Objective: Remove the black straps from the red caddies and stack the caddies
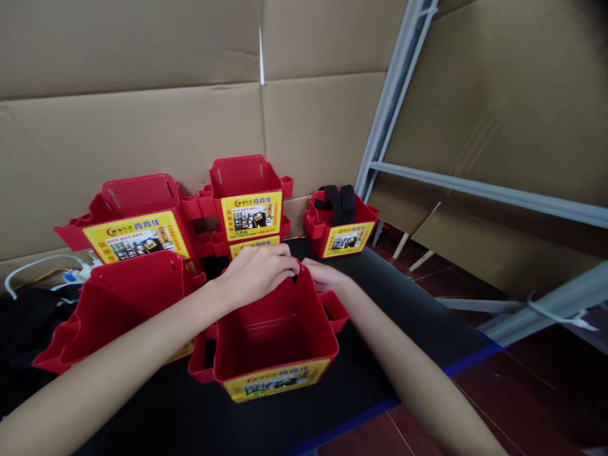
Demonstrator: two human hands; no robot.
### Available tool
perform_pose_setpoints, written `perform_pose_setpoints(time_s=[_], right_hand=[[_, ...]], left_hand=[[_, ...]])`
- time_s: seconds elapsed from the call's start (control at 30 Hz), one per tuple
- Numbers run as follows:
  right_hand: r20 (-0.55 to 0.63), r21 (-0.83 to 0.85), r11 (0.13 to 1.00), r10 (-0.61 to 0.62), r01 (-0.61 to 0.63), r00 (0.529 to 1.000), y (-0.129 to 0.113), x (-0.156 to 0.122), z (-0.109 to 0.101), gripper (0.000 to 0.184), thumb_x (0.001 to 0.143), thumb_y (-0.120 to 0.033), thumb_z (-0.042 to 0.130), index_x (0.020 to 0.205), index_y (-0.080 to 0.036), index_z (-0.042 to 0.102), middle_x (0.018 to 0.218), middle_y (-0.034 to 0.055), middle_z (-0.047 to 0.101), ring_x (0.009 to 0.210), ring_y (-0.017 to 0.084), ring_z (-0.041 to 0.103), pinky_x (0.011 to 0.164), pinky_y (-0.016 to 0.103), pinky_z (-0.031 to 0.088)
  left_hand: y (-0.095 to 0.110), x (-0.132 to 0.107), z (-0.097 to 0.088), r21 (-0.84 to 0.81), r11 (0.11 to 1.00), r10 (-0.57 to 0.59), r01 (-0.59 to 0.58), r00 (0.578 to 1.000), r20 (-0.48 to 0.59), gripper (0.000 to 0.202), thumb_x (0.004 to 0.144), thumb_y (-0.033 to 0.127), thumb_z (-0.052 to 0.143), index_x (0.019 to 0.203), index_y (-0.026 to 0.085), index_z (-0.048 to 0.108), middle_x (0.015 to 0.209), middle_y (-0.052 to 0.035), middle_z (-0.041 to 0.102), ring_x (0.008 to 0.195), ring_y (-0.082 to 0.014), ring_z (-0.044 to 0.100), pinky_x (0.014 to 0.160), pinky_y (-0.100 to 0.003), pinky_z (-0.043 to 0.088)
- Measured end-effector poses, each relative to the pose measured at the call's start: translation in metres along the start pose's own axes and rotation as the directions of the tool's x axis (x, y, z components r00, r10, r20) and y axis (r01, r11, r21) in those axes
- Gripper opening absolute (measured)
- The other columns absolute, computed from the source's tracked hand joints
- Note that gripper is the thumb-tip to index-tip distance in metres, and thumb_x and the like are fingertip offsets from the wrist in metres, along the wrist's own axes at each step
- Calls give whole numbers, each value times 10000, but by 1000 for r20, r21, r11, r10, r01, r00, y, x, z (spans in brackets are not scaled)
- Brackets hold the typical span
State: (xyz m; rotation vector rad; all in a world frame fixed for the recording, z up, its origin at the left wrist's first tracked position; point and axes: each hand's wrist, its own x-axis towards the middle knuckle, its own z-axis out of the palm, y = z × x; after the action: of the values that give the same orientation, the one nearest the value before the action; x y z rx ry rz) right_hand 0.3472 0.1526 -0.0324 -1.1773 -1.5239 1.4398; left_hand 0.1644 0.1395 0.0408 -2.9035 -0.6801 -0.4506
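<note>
A red plastic tool box [275,329] with a yellow printed label stands on the black table top in front of me. My left hand [261,269] reaches across it to the top of its back wall, fingers curled and pressed together. A small dark bit [295,277] shows under those fingertips by the rim; I cannot make out what it is. My right hand [325,273] comes round the outside of the back wall from the right, and the wall and my left hand hide most of its fingers.
More red tool boxes stand left [128,304] and behind, including a stacked pair [251,215]. Another box [342,234] at the back right holds a black strap [341,204]. Cardboard walls and a metal frame [489,190] border the table. White cables [80,272] lie far left.
</note>
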Motion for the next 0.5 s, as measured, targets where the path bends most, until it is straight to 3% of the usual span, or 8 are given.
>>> perform_pose_setpoints(time_s=[0.07, 0.13, 0.23, 0.33, 0.43, 0.5], right_hand=[[25, -16, 997, 79, -78, 997, -18, -16, -12, 449, 816, -537, 486, 727, -122, 633, 656, 36, 644, 572, 117, 600, 561, 237, 501], [-7, -81, 990, 116, -116, 993, -35, -37, -16, 548, 813, -617, 397, 825, -137, 660, 784, 78, 685, 687, 158, 643, 605, 264, 513], [-143, -303, 953, -52, 7, 988, -50, -67, -5, 452, 760, -531, 544, 1047, -189, 611, 985, 69, 673, 904, 190, 627, 727, 286, 501], [-179, -557, 826, -216, 82, 960, -54, -84, 16, 365, 732, -359, 612, 1062, -204, 595, 972, 44, 671, 898, 183, 620, 764, 276, 469], [-222, -739, 674, -260, 11, 940, -53, -87, 28, 212, 777, -273, 517, 943, -206, 630, 813, 20, 683, 717, 158, 625, 642, 246, 434], [-269, -813, 581, -300, -49, 915, -53, -84, 30, 182, 791, -251, 471, 852, -203, 635, 722, 11, 671, 626, 148, 604, 578, 241, 398]], left_hand=[[-3, 1, 2, -38, 999, -7, 7, 1000, -19, 233, 892, 254, 401, 934, 228, 628, 940, -8, 595, 851, -152, 573, 660, -268, 425], [-6, 2, 3, -80, 997, -2, -3, 998, -58, 217, 883, 245, 421, 907, 213, 634, 985, -25, 581, 895, -155, 559, 734, -292, 430], [-11, 3, 3, -136, 987, 62, -84, 986, -157, 177, 866, 254, 472, 872, 215, 644, 1104, -44, 549, 1030, -180, 509, 906, -378, 364], [-12, 1, -2, -210, 950, 186, -231, 959, -213, 159, 869, 244, 480, 857, 221, 637, 1122, -34, 576, 1112, -181, 478, 1010, -425, 259], [-7, -10, -18, -345, 870, 281, -353, 929, -241, 145, 872, 207, 475, 869, 197, 619, 1047, -39, 643, 1114, -166, 507, 1033, -394, 266], [-1, -26, -35, -473, 798, 305, -373, 927, -218, 131, 865, 171, 486, 903, 180, 611, 998, -43, 673, 1074, -159, 551, 1039, -372, 288]])
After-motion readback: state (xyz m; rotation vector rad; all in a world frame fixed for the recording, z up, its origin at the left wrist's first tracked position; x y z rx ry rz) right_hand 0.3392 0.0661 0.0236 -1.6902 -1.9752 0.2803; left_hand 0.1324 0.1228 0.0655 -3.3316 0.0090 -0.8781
